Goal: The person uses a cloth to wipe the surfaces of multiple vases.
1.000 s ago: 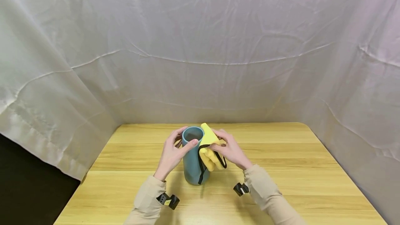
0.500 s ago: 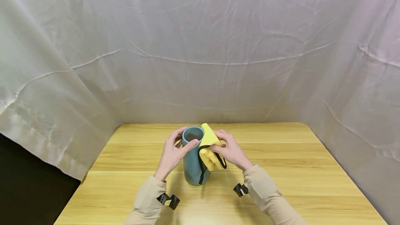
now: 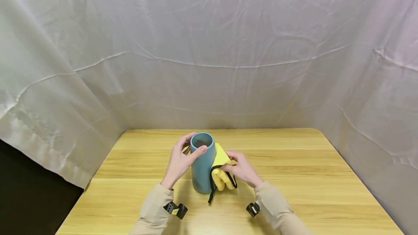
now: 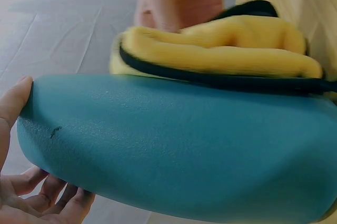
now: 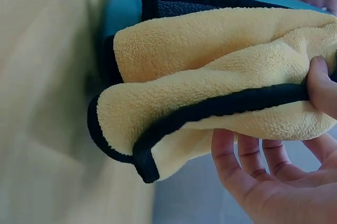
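Observation:
A tall teal vase (image 3: 200, 171) with a round open top stands upright on the wooden table. My left hand (image 3: 179, 159) grips it near the rim, thumb on the near side and fingers round the far left. In my right hand (image 3: 243, 169) is a folded yellow towel (image 5: 221, 56) with black edging, pinched between thumb and fingers. The towel lies against the vase's right side, and a black loop of its trim dangles low by the base. Seen from the left wrist, the vase (image 4: 174, 145) fills the view with the towel (image 4: 221, 50) along its side.
The wooden table (image 3: 294, 191) spreads out around the vase. A grey-white cloth curtain (image 3: 228, 64) hangs behind and at both sides. Dark wrist-worn cameras sit below both sleeves, the left camera (image 3: 176, 209) close to the table's front.
My right hand has moved down along the vase's right side with the towel, whose top now lies below the rim. The left hand and the vase have stayed in place.

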### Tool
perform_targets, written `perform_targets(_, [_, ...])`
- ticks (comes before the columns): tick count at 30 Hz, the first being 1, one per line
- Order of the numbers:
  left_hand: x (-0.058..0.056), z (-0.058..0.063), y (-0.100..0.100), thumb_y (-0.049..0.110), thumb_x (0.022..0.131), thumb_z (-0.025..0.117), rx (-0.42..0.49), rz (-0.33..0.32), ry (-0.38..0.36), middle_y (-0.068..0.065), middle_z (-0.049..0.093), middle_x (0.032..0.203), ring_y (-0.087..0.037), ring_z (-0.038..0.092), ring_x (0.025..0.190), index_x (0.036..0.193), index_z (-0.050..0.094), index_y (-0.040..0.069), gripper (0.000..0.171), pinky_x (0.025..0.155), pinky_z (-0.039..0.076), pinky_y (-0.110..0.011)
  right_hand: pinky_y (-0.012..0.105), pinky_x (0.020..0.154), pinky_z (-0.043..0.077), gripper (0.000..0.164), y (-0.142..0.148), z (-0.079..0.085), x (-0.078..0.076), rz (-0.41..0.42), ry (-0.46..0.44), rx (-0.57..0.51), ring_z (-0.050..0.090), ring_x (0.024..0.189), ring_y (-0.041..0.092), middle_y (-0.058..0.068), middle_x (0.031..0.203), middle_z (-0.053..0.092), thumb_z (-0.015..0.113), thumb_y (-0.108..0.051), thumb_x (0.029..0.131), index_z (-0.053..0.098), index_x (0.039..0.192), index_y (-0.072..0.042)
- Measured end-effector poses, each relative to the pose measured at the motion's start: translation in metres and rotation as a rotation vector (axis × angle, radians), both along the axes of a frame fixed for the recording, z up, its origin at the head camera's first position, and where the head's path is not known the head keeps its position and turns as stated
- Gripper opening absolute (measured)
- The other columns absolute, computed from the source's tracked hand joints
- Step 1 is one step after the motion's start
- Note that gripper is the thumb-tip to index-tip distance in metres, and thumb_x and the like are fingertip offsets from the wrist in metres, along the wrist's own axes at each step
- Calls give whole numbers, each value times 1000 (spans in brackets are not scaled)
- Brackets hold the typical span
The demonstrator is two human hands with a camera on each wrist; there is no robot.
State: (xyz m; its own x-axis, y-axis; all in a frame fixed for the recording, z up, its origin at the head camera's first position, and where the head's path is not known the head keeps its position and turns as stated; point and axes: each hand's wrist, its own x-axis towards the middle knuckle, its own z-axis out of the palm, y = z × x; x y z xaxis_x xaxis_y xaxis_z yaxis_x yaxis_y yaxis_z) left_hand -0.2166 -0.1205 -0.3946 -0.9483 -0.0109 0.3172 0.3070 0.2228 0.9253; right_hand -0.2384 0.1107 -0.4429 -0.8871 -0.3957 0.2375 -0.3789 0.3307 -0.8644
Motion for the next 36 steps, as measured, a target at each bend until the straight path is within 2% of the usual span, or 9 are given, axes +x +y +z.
perform_targets(5, [0, 0, 0, 25, 84, 82, 0, 3, -2, -7, 63, 128, -24, 59, 118, 134, 61, 16, 55, 108, 51, -48, 34, 90, 50, 41, 2, -17, -2, -2, -11, 26, 59, 108, 21, 20, 123, 67, 75, -8, 83, 70, 124, -4])
perform_targets(9, [0, 0, 0, 25, 84, 82, -8, 4, 0, -7, 62, 128, -25, 59, 118, 135, 61, 17, 55, 108, 50, -48, 38, 94, 48, 44, 3, -22, -3, 0, -32, 5, 58, 112, 25, 19, 125, 67, 75, -7, 82, 69, 125, -5])
perform_targets(23, [1, -1, -2, 25, 85, 82, -9, 0, 2, -8, 61, 130, -25, 59, 119, 136, 60, 15, 57, 109, 50, -49, 39, 96, 47, 47, 4, -22, -1, 16, -41, -9, 57, 117, 26, 18, 130, 65, 74, -12, 85, 66, 132, -6])
perform_targets(32, [1, 0, -3, 24, 84, 82, -9, 3, 2, -9, 62, 130, -26, 59, 120, 136, 60, 16, 57, 109, 49, -49, 37, 92, 48, 53, 3, -23, -2, 13, -73, -66, 57, 106, 19, 19, 128, 65, 74, -12, 86, 63, 137, -8])
perform_targets(36, [1, -1, -3, 24, 85, 82, -9, 0, 4, -10, 61, 131, -27, 59, 120, 137, 60, 15, 57, 109, 49, -49, 38, 94, 47, 53, 0, -20, -2, 5, -76, -97, 58, 103, 13, 17, 132, 64, 75, -12, 87, 62, 138, -9])
